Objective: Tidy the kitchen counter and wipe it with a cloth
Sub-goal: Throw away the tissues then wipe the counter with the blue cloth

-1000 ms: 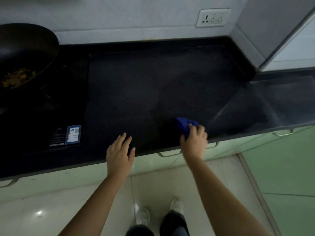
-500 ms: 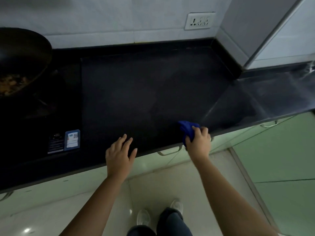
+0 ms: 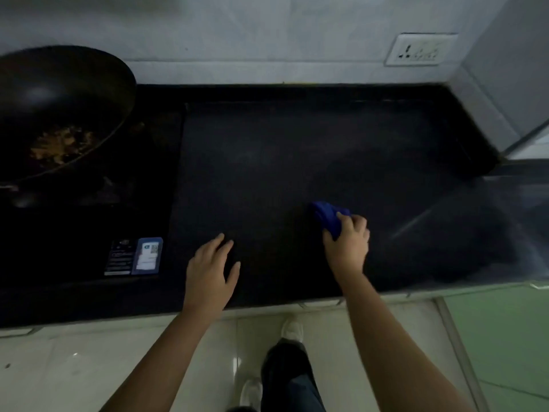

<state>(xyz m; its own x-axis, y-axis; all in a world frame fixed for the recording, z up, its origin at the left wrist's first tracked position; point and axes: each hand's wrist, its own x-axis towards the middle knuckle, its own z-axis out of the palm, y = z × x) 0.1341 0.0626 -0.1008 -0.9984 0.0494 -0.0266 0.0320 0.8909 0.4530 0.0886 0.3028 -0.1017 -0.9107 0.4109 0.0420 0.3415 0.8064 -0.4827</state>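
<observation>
The black kitchen counter (image 3: 297, 150) fills the middle of the head view. A blue cloth (image 3: 328, 217) lies bunched on it, right of centre. My right hand (image 3: 347, 245) grips the cloth from the near side, with its fingers curled over it. My left hand (image 3: 211, 272) rests flat on the counter near the front edge, fingers straight and spread, holding nothing.
A black wok (image 3: 59, 108) with food in it sits on the stove (image 3: 89, 233) at the left. Stickers (image 3: 133, 257) mark the stove's front. A wall socket (image 3: 416, 50) is at the back right. Pale green cabinets (image 3: 499, 337) stand below the counter.
My right hand has pushed the blue cloth away from the front edge, further onto the counter. My left hand has slid a little further onto the counter too.
</observation>
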